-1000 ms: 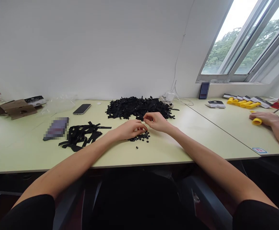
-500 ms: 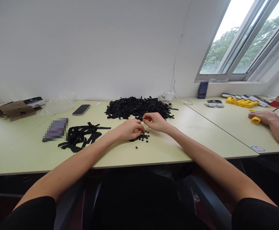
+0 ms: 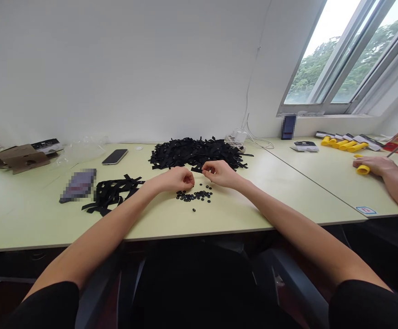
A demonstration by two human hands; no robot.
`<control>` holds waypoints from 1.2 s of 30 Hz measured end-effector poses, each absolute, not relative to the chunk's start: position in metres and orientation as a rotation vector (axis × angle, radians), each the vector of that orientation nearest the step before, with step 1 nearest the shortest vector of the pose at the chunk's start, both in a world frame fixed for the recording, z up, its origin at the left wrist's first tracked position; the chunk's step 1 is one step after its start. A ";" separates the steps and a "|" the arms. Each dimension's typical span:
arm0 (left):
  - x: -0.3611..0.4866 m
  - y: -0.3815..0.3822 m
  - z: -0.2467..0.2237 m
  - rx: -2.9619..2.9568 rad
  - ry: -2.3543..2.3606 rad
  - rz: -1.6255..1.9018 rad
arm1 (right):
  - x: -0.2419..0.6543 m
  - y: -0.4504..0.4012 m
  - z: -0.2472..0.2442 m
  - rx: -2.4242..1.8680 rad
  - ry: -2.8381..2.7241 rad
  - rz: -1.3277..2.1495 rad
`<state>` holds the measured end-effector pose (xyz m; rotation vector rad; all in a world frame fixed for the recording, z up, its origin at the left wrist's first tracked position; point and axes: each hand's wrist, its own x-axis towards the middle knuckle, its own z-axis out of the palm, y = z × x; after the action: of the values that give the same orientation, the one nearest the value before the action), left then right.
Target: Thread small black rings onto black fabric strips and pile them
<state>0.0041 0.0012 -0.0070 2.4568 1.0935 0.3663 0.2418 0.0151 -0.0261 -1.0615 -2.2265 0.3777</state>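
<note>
Several small black round pieces (image 3: 195,196) lie on the pale table between my forearms. My left hand (image 3: 182,179) is pinched just above their back left edge; what its fingertips hold, if anything, is too small to name. My right hand (image 3: 217,172) pinches the end of a black strip (image 3: 196,169) in front of a big heap of black strips (image 3: 199,153). A smaller pile of black strips (image 3: 112,194) lies left of my left forearm.
A phone (image 3: 115,156), a cardboard piece (image 3: 24,157) and clear plastic (image 3: 84,148) are at the left. A white charger (image 3: 240,135) with cables stands behind the heap. At the right, another person's hand (image 3: 373,165) holds a yellow tube (image 3: 363,170).
My left hand has moved left, away from my right hand, uncovering more of the small round pieces. My right hand has stayed nearly in place.
</note>
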 end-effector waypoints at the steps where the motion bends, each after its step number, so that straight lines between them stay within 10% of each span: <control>1: 0.003 0.002 -0.007 2.432 1.092 0.353 | 0.242 0.015 -0.026 -1.064 -2.228 0.379; 18: 0.012 -0.006 -0.008 2.479 1.070 0.259 | 0.239 0.015 -0.028 -1.138 -2.264 0.392; 36: 0.019 0.001 -0.022 2.276 1.052 0.974 | 0.236 0.011 -0.028 -1.084 -2.250 0.503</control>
<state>0.0191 0.0013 -0.0222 2.2764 1.0520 0.9742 0.2363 0.0109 -0.0280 -1.0842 -2.2499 0.5031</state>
